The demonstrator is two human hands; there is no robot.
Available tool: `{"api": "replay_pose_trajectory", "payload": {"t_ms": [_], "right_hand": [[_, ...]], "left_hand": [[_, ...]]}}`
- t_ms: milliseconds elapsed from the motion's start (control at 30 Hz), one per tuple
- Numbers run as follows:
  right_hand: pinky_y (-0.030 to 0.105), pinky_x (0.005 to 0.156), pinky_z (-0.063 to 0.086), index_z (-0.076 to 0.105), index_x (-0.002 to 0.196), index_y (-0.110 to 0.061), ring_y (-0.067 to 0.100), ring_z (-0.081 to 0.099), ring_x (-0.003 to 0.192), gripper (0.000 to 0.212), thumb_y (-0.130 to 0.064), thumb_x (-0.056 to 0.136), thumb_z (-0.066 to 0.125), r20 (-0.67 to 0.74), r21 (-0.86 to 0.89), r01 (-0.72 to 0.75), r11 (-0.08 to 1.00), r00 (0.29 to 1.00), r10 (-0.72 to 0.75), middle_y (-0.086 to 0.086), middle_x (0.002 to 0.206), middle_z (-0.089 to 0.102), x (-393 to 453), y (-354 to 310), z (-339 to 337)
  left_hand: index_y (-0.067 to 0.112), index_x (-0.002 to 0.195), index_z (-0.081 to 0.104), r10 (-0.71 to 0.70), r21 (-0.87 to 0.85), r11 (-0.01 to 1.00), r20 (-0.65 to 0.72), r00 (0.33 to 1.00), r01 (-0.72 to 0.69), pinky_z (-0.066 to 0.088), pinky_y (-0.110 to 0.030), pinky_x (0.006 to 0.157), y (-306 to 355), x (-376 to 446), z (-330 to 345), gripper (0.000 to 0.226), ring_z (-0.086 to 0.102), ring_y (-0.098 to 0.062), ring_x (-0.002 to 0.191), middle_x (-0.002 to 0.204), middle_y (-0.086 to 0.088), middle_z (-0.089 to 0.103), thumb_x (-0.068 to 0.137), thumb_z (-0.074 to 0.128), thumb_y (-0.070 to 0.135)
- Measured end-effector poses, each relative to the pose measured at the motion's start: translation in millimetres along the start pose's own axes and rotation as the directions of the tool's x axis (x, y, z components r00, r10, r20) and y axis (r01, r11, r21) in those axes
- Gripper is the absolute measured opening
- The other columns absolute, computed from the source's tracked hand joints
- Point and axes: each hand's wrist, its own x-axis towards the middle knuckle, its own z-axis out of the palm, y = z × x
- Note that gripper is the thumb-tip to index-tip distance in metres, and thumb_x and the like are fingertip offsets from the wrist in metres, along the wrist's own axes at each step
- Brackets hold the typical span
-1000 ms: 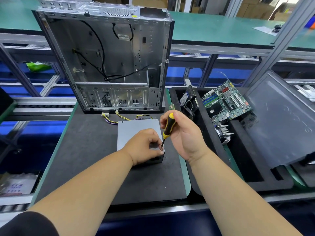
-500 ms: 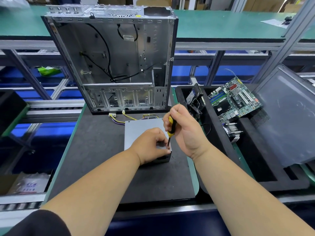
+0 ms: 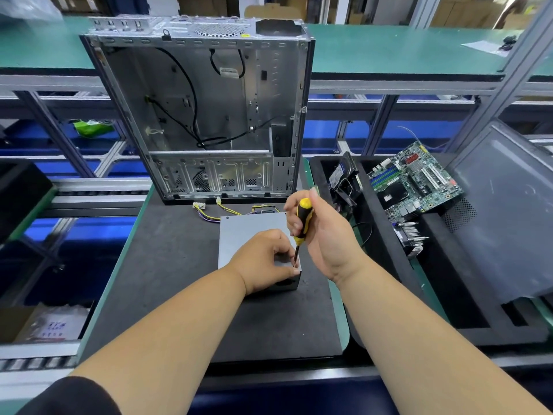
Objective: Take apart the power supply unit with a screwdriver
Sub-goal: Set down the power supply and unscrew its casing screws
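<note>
Power supply unit lies flat on black mat on desk, before empty computer case. Left hand grip pinches near right corner, steadying screwdriver tip. Right hand grip wraps screwdriver, upright. Risk: tip slipping off screw, stabbing left fingers; loosened screw rolling away.

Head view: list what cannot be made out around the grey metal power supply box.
- Screw under the yellow-and-black screwdriver tip: too small, and covered by the left hand.
- Near right corner of the grey metal power supply box: hidden by the left hand.
- Screwdriver handle's middle: wrapped by the right hand.
- Cable ends behind the box: hidden by it.
</note>
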Motion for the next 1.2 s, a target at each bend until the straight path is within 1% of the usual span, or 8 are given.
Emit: {"api": "replay_pose_trajectory", "payload": {"t_ms": [167, 367, 533, 700, 800, 933, 1100, 1200], "right_hand": [[0.024, 0.063, 0.037, 0.045, 0.083, -0.015, 0.016, 0.041, 0.065, 0.017, -0.028, 0.094, 0.048, 0.000, -0.022, 0.041, 0.999, 0.999, -0.041, 0.002, 0.068, 0.048, -0.6, 0.8, -4.6], [0.024, 0.070, 0.046, 0.060, 0.086, -0.010, 0.017, 0.052, 0.074, 0.026, -0.029, 0.095, 0.047, 0.019, -0.005, 0.019, 1.000, 1.000, -0.019, 0.005, 0.082, 0.059, 1.5, -1.1, -8.5], [0.023, 0.061, 0.039, 0.065, 0.079, -0.011, 0.016, 0.042, 0.063, 0.042, -0.038, 0.099, 0.039, 0.055, 0.034, -0.022, 0.999, 0.998, 0.020, 0.002, 0.063, 0.048, 1.2, 0.5, -2.8], [0.024, 0.059, 0.034, 0.054, 0.088, -0.008, 0.016, 0.034, 0.060, 0.039, -0.042, 0.097, 0.037, 0.041, 0.058, -0.025, 0.998, 0.999, 0.022, 0.000, 0.060, 0.040, 1.6, 1.1, 0.5], [0.025, 0.060, 0.035, 0.044, 0.086, -0.014, 0.017, 0.038, 0.063, 0.022, -0.033, 0.095, 0.045, 0.049, 0.042, -0.012, 0.999, 0.999, 0.010, 0.000, 0.064, 0.045, -1.3, 0.2, -1.2], [0.022, 0.064, 0.043, 0.048, 0.085, -0.010, 0.019, 0.046, 0.070, 0.024, -0.031, 0.095, 0.045, 0.084, 0.000, -0.008, 1.000, 0.996, 0.008, 0.004, 0.075, 0.054, -2.0, -1.6, -0.8], [0.027, 0.059, 0.036, 0.060, 0.067, -0.012, 0.015, 0.045, 0.061, 0.048, -0.036, 0.102, 0.037, 0.026, -0.065, -0.044, 0.997, 0.999, 0.045, 0.008, 0.070, 0.050, -2.0, 3.6, 7.0], [0.029, 0.055, 0.030, 0.054, 0.062, -0.010, 0.016, 0.037, 0.055, 0.057, -0.048, 0.099, 0.034, -0.039, -0.092, -0.040, 0.995, 0.999, 0.037, 0.009, 0.062, 0.042, -1.3, 8.0, 11.3]], "left_hand": [[0.043, 0.063, 0.053, 0.017, 0.030, 0.999, -0.007, 1.000, -0.017, 0.042, -0.013, 0.076, -1.3, 1.0, 1.0, 0.040, 0.053, 0.001, 0.082, 0.083, 0.014, 0.051, 0.074, 0.085, 0.020], [0.040, 0.062, 0.055, 0.026, 0.015, 1.000, -0.004, 1.000, -0.026, 0.051, -0.033, 0.085, 2.7, 0.5, -1.9, 0.038, 0.058, -0.015, 0.088, 0.088, 0.006, 0.055, 0.074, 0.083, 0.019], [0.019, 0.074, 0.070, 0.041, 0.027, 0.999, 0.017, 0.999, -0.042, 0.043, -0.017, 0.078, -0.3, -0.4, -1.4, 0.012, 0.052, 0.001, 0.084, 0.083, 0.014, 0.051, 0.075, 0.083, 0.018], [0.038, 0.066, 0.059, 0.043, 0.030, 0.999, 0.016, 0.999, -0.043, 0.038, -0.010, 0.074, 0.9, -0.1, -3.8, 0.032, 0.051, 0.005, 0.082, 0.082, 0.015, 0.049, 0.074, 0.083, 0.019], [0.027, 0.068, 0.063, 0.046, 0.020, 0.999, 0.029, 0.999, -0.047, 0.044, -0.019, 0.078, 0.0, 0.3, -3.3, 0.023, 0.053, 0.000, 0.085, 0.087, 0.011, 0.053, 0.074, 0.083, 0.018], [0.006, 0.080, 0.071, 0.048, 0.058, 0.997, 0.047, 0.998, -0.051, 0.050, -0.035, 0.087, -1.1, 2.0, -3.6, 0.015, 0.058, -0.020, 0.095, 0.096, -0.006, 0.060, 0.076, 0.082, 0.017], [0.007, 0.081, 0.072, 0.073, 0.142, 0.987, 0.046, 0.996, -0.079, 0.047, -0.027, 0.079, -4.6, 4.0, -1.8, 0.020, 0.055, -0.018, 0.090, 0.092, -0.004, 0.061, 0.077, 0.082, 0.024], [0.025, 0.065, 0.061, 0.070, 0.136, 0.988, 0.030, 0.997, -0.073, 0.036, -0.014, 0.069, -6.1, 4.3, -1.3, 0.025, 0.050, -0.006, 0.078, 0.078, 0.010, 0.054, 0.075, 0.084, 0.024]]}}
